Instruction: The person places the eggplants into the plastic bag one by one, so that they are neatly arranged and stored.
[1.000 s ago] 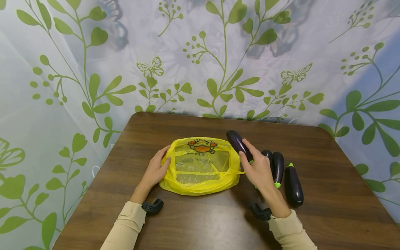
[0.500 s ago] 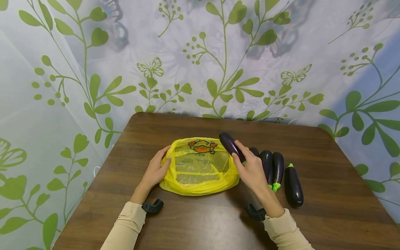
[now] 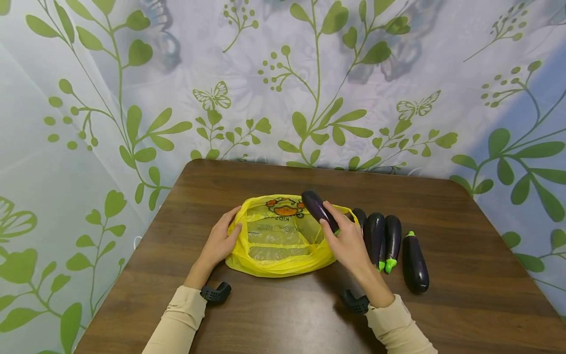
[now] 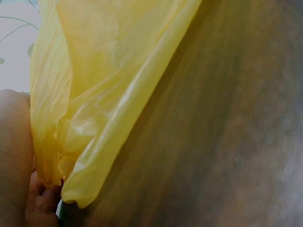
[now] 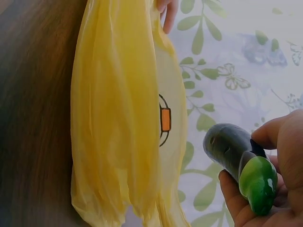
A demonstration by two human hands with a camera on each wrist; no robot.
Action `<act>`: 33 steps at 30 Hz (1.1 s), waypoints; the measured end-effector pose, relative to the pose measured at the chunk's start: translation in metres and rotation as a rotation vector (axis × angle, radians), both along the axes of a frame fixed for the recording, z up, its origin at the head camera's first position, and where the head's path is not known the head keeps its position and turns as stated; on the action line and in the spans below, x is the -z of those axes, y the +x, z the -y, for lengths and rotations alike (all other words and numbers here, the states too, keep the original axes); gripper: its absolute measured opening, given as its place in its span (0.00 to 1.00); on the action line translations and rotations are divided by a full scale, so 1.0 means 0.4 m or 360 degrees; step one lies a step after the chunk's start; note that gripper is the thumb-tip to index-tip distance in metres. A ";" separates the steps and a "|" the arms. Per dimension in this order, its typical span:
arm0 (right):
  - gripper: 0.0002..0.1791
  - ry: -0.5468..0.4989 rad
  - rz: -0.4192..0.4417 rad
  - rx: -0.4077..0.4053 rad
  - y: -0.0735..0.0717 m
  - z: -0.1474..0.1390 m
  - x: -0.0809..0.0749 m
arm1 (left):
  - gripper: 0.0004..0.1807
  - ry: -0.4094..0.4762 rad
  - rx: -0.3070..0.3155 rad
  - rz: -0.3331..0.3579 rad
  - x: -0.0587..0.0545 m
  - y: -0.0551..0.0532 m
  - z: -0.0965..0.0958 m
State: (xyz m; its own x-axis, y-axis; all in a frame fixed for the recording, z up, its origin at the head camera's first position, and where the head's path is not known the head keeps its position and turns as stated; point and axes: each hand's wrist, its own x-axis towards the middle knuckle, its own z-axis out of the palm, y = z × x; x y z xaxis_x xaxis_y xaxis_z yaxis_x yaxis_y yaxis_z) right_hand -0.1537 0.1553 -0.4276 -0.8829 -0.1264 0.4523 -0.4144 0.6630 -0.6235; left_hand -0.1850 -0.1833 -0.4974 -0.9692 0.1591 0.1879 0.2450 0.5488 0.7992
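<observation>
On a dark wood-grain table (image 3: 269,319), we see a yellow plastic carrier bag (image 3: 283,266), mouth up & spread wide, w/ a cartoon duck print (image 3: 285,208) on its far inner wall. Our L hand (image 3: 222,235) grips the bag's L rim, thumb on the inside, fingers round the outside. Our R hand (image 3: 351,243) holds a glossy purple eggplant (image 3: 319,212) b/w thumb & fingers, tilted, green stem end twd the palm; it's above the R part of the bag's mouth, & the R wrist view shows it apart from the plastic. R of the bag, on the table, we count at least 4 more eggplants (image 3: 392,238): a close row, partly hidden by the R hand, plus one lying a bit apart at far R. We've beige sleeves (image 3: 178,314) & black wrist mounts (image 3: 215,293). Bkgd: a pale curtain (image 3: 247,123) w/ green leaves & butterflies.
</observation>
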 end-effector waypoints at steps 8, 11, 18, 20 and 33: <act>0.27 -0.0018 0.0037 -0.0032 -0.001 0.023 0.006 | 0.29 0.0020 -0.0002 -0.0014 -0.002 -0.002 -0.002; 0.27 -0.0030 0.0053 -0.0051 -0.001 0.030 0.010 | 0.29 0.0025 0.0001 -0.0005 -0.004 -0.001 -0.002; 0.27 -0.0047 0.0121 -0.0090 -0.001 0.047 0.020 | 0.29 0.0012 0.0004 0.0007 -0.004 0.000 -0.001; 0.27 -0.0050 0.0143 -0.0097 -0.001 0.054 0.022 | 0.29 0.0014 0.0003 0.0010 -0.004 0.000 -0.001; 0.26 -0.0084 0.0259 -0.0158 0.002 0.099 0.032 | 0.29 0.0013 0.0006 -0.0011 -0.004 0.002 -0.002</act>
